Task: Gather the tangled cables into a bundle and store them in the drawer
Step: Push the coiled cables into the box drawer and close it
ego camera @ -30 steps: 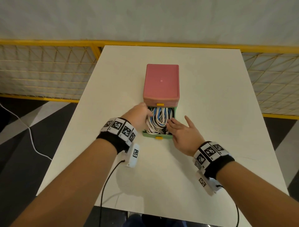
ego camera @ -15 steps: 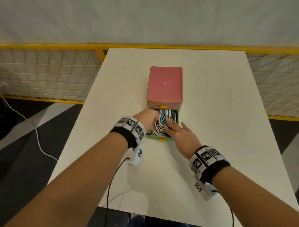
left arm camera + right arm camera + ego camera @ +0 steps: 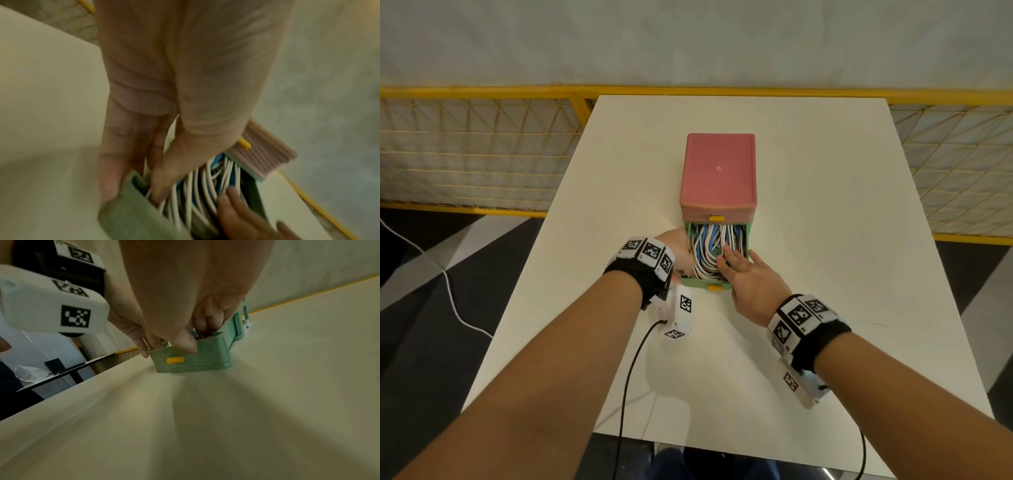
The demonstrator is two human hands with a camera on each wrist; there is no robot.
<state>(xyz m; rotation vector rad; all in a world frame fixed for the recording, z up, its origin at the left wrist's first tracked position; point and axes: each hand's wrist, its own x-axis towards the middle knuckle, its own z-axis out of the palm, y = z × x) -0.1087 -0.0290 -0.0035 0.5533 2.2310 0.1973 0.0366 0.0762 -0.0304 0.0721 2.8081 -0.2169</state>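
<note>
A pink drawer cabinet (image 3: 718, 171) stands mid-table with its green bottom drawer (image 3: 698, 283) pulled out toward me. White and blue cables (image 3: 705, 246) lie bundled inside it. My left hand (image 3: 681, 253) is at the drawer's left wall. In the left wrist view its fingers (image 3: 111, 178) run straight down the outside of the drawer (image 3: 127, 211), and its thumb presses the cables (image 3: 201, 186) inside. My right hand (image 3: 732, 260) lies over the drawer's near right corner and its fingers press down on the cables. The right wrist view shows its thumb across the drawer front (image 3: 201, 360).
The white table (image 3: 825, 240) has its edges close on the left, right and far sides. A yellow mesh fence (image 3: 482, 154) runs behind and beside it. A black lead (image 3: 630, 377) trails from my left wrist over the near table edge.
My right hand's fingers have slid further over the cables into the drawer. My left hand stays at the drawer's left wall. The head view has shifted a little.
</note>
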